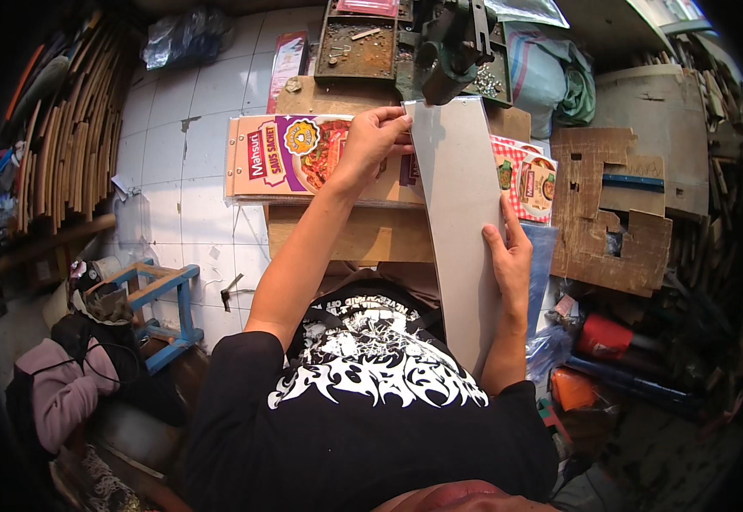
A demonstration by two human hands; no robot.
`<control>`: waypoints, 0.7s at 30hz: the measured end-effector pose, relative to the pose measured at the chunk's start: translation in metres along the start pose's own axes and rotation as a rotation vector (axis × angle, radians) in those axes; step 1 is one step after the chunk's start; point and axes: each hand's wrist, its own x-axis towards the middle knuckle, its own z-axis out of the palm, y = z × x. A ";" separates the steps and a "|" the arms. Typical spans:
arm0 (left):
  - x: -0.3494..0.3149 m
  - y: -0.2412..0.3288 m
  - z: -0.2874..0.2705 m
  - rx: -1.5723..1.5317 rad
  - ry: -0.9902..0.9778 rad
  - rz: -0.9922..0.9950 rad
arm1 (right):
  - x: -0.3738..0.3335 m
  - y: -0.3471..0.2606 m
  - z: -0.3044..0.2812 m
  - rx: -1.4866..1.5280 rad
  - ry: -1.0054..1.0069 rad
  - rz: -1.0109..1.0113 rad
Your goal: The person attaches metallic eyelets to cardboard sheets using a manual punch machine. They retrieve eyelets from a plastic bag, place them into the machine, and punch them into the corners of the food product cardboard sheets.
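A long grey cardboard sheet (463, 196), covered in glossy clear film, slants from my chest up to a dark green metal press (455, 60). Its far end lies at the foot of the press. My left hand (375, 145) has its fingers curled together at the sheet's far left edge. Along the right edge, my right hand (508, 260) grips the sheet, thumb on top. Under the sheet and my left wrist lies a stack of printed food-picture cards (290, 158) with small metal eyelets at the left end. More red-checked printed cards (527, 183) stick out at the right.
A wooden bench top (346, 235) carries the work. Rusty trays (356, 51) and small metal parts (486, 83) flank the press. Cut brown cardboard (597, 213) stands at the right, a blue-framed stool (175, 299) at the left. Stacked boards (72, 119) line the left side.
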 end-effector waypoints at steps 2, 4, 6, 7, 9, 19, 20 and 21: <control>0.000 0.000 -0.001 0.009 -0.012 -0.004 | 0.002 0.003 0.000 -0.011 0.007 -0.023; -0.001 -0.001 0.000 0.025 0.012 -0.006 | 0.002 0.004 -0.001 -0.014 0.000 -0.012; -0.002 -0.001 0.000 0.022 0.006 -0.005 | 0.001 0.005 -0.002 -0.019 -0.005 -0.001; -0.002 -0.002 0.000 0.021 -0.001 -0.007 | 0.001 0.006 -0.002 -0.026 -0.002 0.000; -0.003 -0.002 0.000 0.022 0.009 -0.009 | 0.001 0.007 -0.002 -0.034 -0.004 -0.003; 0.000 -0.006 -0.003 0.036 0.012 -0.009 | 0.000 0.012 0.000 -0.011 0.011 -0.012; 0.000 -0.005 -0.003 0.035 0.012 -0.009 | 0.001 0.012 0.000 -0.017 0.009 -0.016; -0.001 -0.005 -0.003 0.035 0.011 -0.008 | 0.001 0.012 0.000 -0.017 0.010 -0.016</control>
